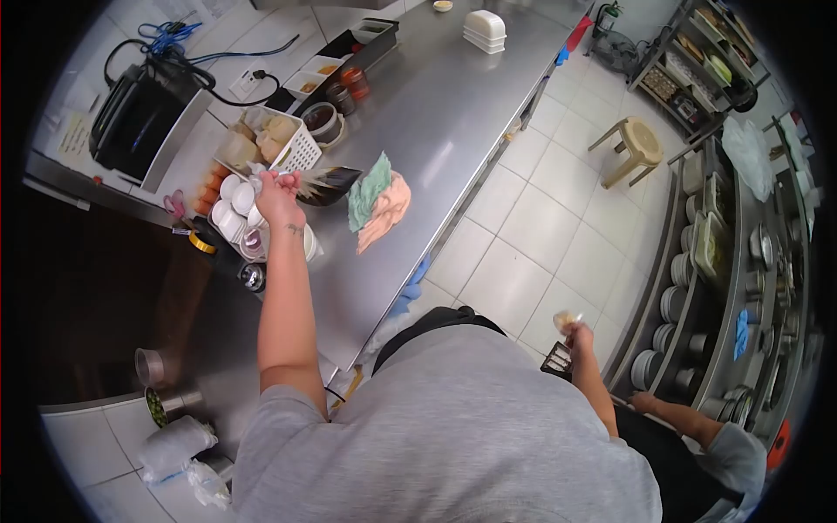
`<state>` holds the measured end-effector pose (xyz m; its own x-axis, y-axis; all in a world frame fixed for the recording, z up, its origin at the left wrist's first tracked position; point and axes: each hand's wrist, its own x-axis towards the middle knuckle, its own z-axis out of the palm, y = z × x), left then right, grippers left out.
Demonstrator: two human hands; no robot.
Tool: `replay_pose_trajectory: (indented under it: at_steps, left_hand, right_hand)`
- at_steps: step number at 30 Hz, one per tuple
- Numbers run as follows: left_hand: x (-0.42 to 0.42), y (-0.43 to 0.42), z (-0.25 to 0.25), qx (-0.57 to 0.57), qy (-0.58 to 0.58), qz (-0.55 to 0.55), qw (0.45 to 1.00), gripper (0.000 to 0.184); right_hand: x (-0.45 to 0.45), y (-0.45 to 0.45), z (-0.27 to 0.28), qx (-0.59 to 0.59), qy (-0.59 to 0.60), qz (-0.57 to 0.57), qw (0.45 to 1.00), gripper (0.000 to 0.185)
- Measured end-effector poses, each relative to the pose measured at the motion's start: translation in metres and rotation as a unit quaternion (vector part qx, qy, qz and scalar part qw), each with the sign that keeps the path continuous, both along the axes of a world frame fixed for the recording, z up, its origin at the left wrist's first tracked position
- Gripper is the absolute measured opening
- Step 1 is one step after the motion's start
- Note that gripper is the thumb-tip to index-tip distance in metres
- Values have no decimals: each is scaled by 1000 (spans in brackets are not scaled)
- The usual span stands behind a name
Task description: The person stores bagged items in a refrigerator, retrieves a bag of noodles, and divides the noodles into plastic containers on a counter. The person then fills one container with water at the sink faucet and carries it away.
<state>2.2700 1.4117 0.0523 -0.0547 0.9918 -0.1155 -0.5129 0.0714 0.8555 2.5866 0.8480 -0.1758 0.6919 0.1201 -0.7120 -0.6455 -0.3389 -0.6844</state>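
Note:
My left hand reaches over the steel counter, fingers curled together beside white lidded cups and a white basket of filled bags. Something small and whitish shows at its fingertips, too small to name. A dark bowl lies just right of it, then a green cloth and a peach cloth. Low on the right, my right hand is closed on a small clear package with pale contents. A dark case with light items shows beside this hand; whether they touch is unclear.
A co-worker's hand and sleeve are at the lower right, by shelves of stacked plates. A stool stands on the tiled floor. Sauce jars, a white holder and a black appliance are on the counter.

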Motion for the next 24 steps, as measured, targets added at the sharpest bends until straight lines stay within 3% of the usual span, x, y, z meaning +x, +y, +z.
replay_pose_trajectory:
  at_steps: [3,4,6,7,8,10,12,15,18,21,24]
  left_hand:
    - [21,20,-36,-38,76,5,996,29]
    - [25,16,-50,-38,105,-29,993,41]
    - [43,0,-87,52,343,-15,938,55]
    - [66,-35,-78,141,451,-36,880,67]
    - [73,-49,-100,221,549,-72,803,75]
    - [81,-74,-147,199,762,-196,585,81]
    - [97,-76,-147,273,745,-173,584,82]
    - [117,-67,-133,247,742,-279,557,78]
    - [147,-39,-135,271,735,-293,548,76]
    - [187,-8,-130,281,719,-280,571,74]
    - [226,5,-124,211,714,-236,625,72]
  right_hand:
    - [53,53,20,33,-5,5,999,15]
    - [65,66,20,37,-5,17,999,17]
    - [86,94,18,44,-6,41,998,20]
    - [94,107,17,36,-1,61,998,19]
    - [101,119,14,29,5,80,996,19]
    - [112,141,14,14,22,113,993,18]
    - [123,162,16,2,41,117,992,18]
    - [146,205,45,-15,58,124,991,19]
    - [182,281,70,48,-16,175,983,19]
    - [192,370,138,130,-67,238,960,17]
    - [204,455,176,177,-67,417,889,20]
